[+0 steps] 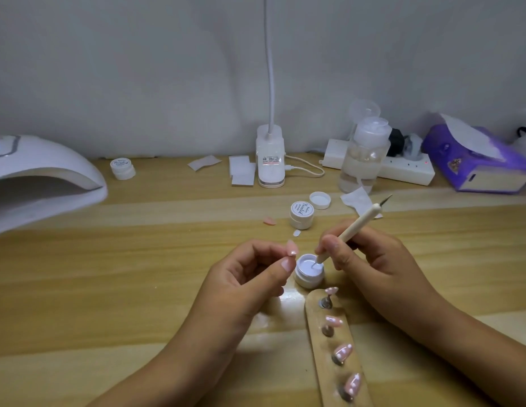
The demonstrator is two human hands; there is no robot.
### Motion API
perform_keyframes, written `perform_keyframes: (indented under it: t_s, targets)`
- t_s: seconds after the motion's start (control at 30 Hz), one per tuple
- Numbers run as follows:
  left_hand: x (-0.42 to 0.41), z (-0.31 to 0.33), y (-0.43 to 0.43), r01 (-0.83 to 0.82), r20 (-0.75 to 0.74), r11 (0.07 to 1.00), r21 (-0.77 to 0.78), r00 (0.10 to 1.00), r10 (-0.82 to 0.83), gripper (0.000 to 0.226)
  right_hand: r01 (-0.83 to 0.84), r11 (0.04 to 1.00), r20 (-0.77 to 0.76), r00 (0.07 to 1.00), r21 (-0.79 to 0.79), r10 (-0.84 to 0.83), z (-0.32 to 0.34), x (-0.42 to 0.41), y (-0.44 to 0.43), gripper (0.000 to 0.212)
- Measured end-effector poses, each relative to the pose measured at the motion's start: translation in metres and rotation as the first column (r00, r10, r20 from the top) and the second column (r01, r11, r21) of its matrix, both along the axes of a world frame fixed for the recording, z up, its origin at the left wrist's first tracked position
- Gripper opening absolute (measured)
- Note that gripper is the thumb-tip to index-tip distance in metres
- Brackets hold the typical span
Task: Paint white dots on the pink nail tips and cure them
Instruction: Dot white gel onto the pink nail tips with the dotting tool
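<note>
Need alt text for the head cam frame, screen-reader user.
The right hand dips a dotting pen into an open jar of white gel while the left hand pinches a pink nail tip. Four dotted pink tips stand on a wooden holder; a curing lamp sits far left.

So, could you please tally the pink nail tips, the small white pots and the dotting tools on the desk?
6 pink nail tips: four on the wooden strip, one pinched in the left hand, one loose on the table
3 small white pots: two lidded, one open
1 dotting tool, held by the right hand
Total: 10
</note>
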State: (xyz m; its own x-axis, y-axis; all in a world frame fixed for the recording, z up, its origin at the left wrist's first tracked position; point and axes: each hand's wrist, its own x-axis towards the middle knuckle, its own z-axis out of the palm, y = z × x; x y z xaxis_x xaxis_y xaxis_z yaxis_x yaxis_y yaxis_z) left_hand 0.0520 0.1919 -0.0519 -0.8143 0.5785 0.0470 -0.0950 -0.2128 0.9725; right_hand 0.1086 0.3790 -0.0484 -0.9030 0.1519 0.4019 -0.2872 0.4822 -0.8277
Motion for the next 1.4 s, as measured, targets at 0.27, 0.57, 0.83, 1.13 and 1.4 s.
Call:
perform_keyframes:
  t_s: [0.27, 0.57, 0.83, 1.13, 1.4]
  targets:
    - [-0.002, -0.004, -0.001, 0.015, -0.027, 1.000, -0.027, 1.000, -0.016, 0.027, 0.003, 1.000, 0.023, 1.000, 0.003, -0.003, 0.001, 0.001, -0.001, 0.019]
    - [-0.002, -0.004, -0.001, 0.004, -0.026, 0.999, -0.052, 1.000, -0.005, 0.031, 0.036, 0.904, -0.026, 0.998, -0.426, -0.053, 0.009, 0.000, -0.001, 0.027]
    - [0.000, 0.001, -0.001, 0.035, -0.060, 0.999, -0.042, 0.998, -0.037, 0.009, -0.082, 0.792, -0.061, 0.997, -0.605, 0.056, 0.008, 0.003, 0.002, 0.020]
    - [0.002, 0.004, 0.000, 0.036, -0.083, 0.998, -0.050, 0.996, -0.040, 0.010, -0.118, 0.749, -0.053, 0.992, -0.652, 0.111, 0.008, 0.005, 0.000, 0.009]
    - [0.005, 0.009, 0.000, 0.044, -0.073, 0.997, -0.059, 0.996, -0.048, 0.005, -0.173, 0.722, -0.039, 0.979, -0.670, 0.199, 0.010, 0.006, -0.004, 0.010]
